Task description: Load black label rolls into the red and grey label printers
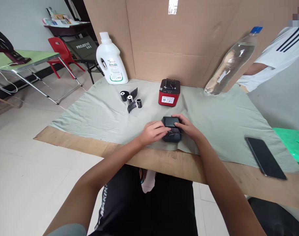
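Note:
A small black printer-like device (173,135) rests on the cloth near the table's front edge, directly before me. Its upper part carries a flat dark panel. My left hand (154,131) grips it from the left, fingertips over the middle of its top. On the opposite side, my right hand (185,126) holds the device's right edge, thumb on the dark panel and fingers around the far corner. Fingers partly cover the device, so what lies inside it is hidden. Behind it stands a red and black receipt printer (169,93).
Several small black-and-white paper rolls (130,98) lie to the left. A white detergent jug (112,62) and a water-filled bottle (230,62) lean near the cardboard backing (169,42). A phone (265,158) lies at the right edge; another person's sleeve (274,55) shows behind.

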Available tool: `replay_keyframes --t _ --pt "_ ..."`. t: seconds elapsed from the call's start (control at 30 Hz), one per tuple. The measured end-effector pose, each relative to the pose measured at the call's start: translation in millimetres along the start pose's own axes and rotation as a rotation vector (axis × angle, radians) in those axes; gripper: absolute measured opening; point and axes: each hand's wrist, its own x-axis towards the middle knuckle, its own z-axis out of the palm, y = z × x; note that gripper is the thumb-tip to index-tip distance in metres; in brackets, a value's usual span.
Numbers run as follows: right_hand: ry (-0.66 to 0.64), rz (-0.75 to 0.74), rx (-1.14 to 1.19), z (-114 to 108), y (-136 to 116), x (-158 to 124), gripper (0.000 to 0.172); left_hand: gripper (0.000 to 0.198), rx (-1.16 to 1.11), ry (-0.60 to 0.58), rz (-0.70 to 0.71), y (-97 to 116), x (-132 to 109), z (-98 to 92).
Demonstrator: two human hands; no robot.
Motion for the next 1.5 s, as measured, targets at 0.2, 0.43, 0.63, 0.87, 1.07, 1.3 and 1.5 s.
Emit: replay_keyframes --t 0.2,0.43,0.63,0.87,1.07,1.3,1.5 --pt "-0.048 0.021 0.146 -1 -7 2 0.054 0.042 -0.253 0.023 -0.465 -2 9 11.6" --pt "-0.031 0.026 0.192 2 -11 2 0.055 0.075 -0.706 -0.23 -0.948 -18 14 18.6" --pt "-0.027 0.008 0.172 3 -4 6 0.06 0.081 -0.819 -0.235 -0.954 -24 17 7.5" --pt "0.195 0.036 0.247 18 -1 -4 0.055 0.075 -0.844 -0.244 -0.833 -30 14 8.7" --pt "0.408 0.142 -0.047 57 -15 -49 0.074 0.067 -0.708 -0.192 -0.761 -28 5 19.2" --pt "0.569 0.196 -0.653 105 -35 -59 0.113 0.069 -0.659 -0.215 -0.854 -22 6 11.8" --pt "0.654 0.089 -0.632 43 -25 -24 0.091 0.061 -0.5 -0.275 -0.84 -15 9 8.8"
